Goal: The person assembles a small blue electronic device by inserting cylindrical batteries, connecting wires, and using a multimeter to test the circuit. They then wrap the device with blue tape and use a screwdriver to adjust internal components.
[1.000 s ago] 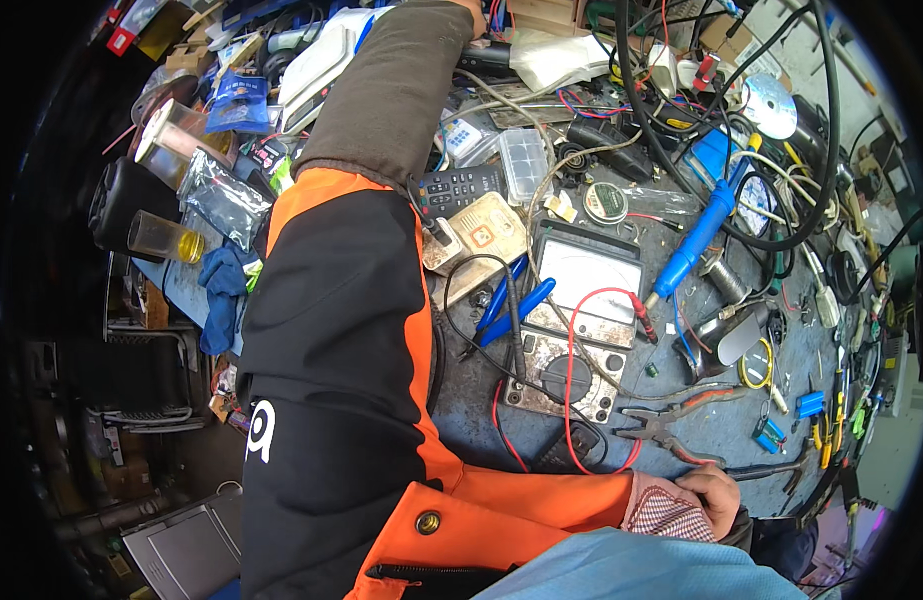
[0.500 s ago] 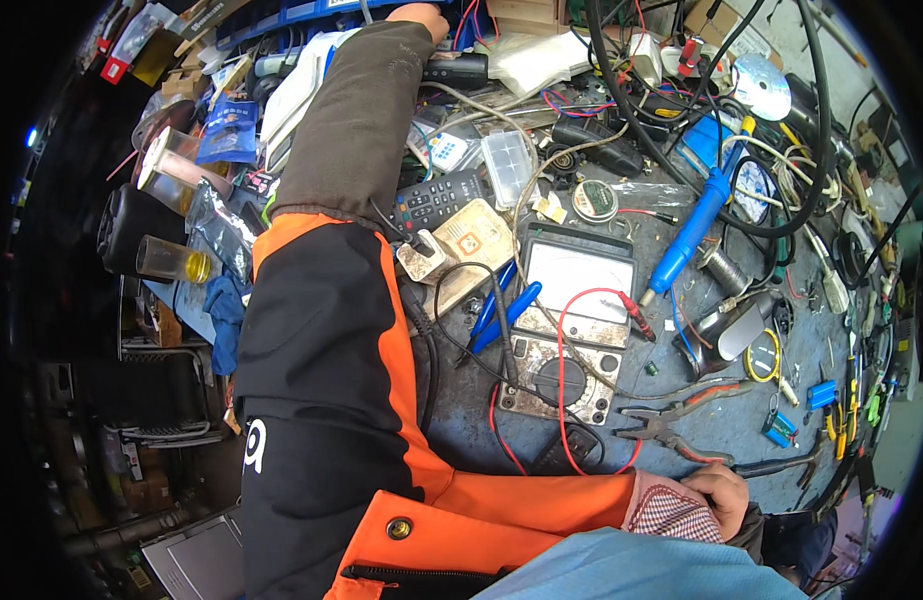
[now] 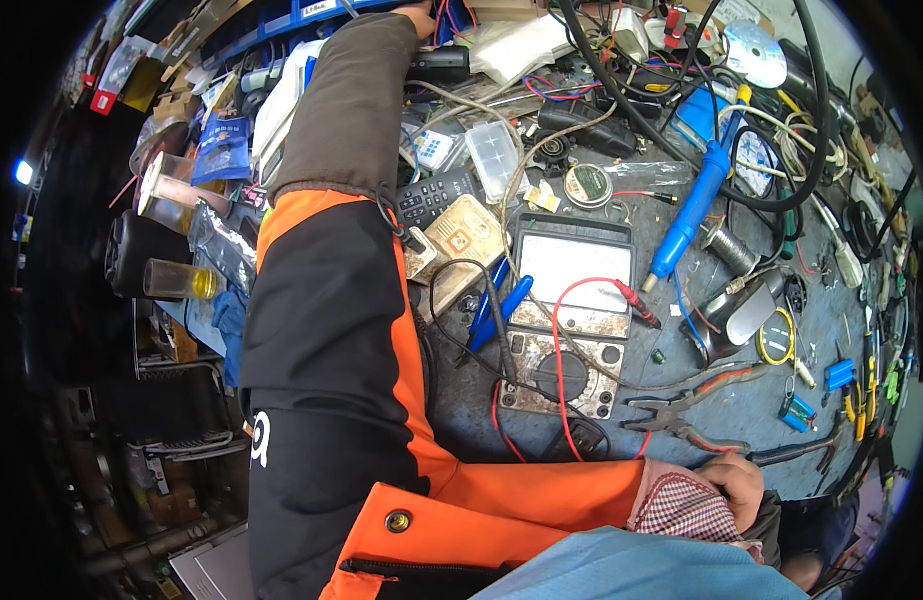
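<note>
My left arm, in a brown and orange sleeve, stretches over the workbench to its far back. Only the edge of my left hand [image 3: 419, 12] shows at the top rim, beside red and blue wires and a black box [image 3: 439, 62]; its fingers are hidden. My right hand [image 3: 738, 487] rests curled at the bench's near edge, with a checked cuff behind it. It lies just below red-handled pliers [image 3: 696, 420], and nothing shows in it. An analogue multimeter [image 3: 566, 320] with red and black leads lies in the middle.
A blue soldering iron [image 3: 696, 205], a solder spool [image 3: 726, 245], a yellow tape roll [image 3: 776, 335], a dark keypad handset [image 3: 436, 195], a clear plastic box [image 3: 491, 150] and thick black cables crowd the bench. Jars and a glass [image 3: 176, 280] stand at the left.
My left arm has stayed stretched toward the back while the view shifted slightly. My right hand has stayed at the near edge.
</note>
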### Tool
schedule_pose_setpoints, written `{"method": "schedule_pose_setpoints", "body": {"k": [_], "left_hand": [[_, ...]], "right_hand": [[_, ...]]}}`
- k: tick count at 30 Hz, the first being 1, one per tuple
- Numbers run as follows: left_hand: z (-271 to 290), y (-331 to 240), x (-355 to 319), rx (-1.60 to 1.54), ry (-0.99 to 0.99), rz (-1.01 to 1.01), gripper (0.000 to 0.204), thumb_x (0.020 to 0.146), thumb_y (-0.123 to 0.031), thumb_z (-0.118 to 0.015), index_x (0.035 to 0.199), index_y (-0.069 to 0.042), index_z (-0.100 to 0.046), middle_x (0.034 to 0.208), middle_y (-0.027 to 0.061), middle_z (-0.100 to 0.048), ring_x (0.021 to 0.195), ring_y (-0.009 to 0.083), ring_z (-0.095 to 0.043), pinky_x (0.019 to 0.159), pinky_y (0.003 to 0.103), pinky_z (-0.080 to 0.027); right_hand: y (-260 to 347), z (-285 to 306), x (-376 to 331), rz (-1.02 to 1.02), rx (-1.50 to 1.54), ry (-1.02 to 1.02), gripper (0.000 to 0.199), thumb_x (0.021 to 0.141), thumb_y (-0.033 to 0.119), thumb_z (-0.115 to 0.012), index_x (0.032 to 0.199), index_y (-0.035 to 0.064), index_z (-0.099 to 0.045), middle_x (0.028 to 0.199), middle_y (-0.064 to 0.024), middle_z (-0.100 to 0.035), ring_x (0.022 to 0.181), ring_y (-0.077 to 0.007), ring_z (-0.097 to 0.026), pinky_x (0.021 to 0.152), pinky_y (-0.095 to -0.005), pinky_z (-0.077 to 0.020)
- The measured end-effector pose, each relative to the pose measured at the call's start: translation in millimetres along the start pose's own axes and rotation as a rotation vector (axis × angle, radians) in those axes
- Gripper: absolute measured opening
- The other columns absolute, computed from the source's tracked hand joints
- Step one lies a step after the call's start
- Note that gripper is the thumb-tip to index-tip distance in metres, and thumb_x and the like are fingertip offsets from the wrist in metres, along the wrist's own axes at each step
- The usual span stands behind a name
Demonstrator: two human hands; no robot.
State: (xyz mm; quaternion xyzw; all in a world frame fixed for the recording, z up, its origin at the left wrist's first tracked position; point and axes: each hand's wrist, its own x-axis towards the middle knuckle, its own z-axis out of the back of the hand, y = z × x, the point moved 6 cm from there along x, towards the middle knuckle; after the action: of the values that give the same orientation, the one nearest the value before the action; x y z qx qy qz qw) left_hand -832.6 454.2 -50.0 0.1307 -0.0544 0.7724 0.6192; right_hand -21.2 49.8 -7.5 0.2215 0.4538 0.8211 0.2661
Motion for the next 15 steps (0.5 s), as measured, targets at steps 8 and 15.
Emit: {"method": "schedule_pose_setpoints", "body": {"k": [8, 15], "left_hand": [[23, -17, -13, -0.156, 0.131, 0.032, 0.056, 0.096, -0.026, -0.069, 0.149, -0.015, -0.056, 0.137, 0.0181, -0.069, 0.118, 0.0355, -0.069, 0.106, 0.044, -0.051], [56, 7, -57, -1.011, 0.195, 0.026, 0.055, 0.092, -0.013, -0.077, 0.143, 0.000, -0.062, 0.138, 0.0094, -0.069, 0.119, 0.0227, -0.065, 0.106, 0.035, -0.046]], "right_hand": [[-1, 1, 0, -0.041, 0.022, 0.002, 0.018, 0.082, 0.005, -0.079, 0.096, -0.0028, -0.069, 0.081, -0.0169, -0.070, 0.068, -0.0308, -0.070, 0.061, -0.0374, -0.0545], [-2, 2, 0, 0.013, 0.057, -0.013, 0.017, 0.083, 0.005, -0.078, 0.095, -0.0028, -0.069, 0.081, -0.0170, -0.070, 0.067, -0.0305, -0.070, 0.061, -0.0371, -0.0544]]}}
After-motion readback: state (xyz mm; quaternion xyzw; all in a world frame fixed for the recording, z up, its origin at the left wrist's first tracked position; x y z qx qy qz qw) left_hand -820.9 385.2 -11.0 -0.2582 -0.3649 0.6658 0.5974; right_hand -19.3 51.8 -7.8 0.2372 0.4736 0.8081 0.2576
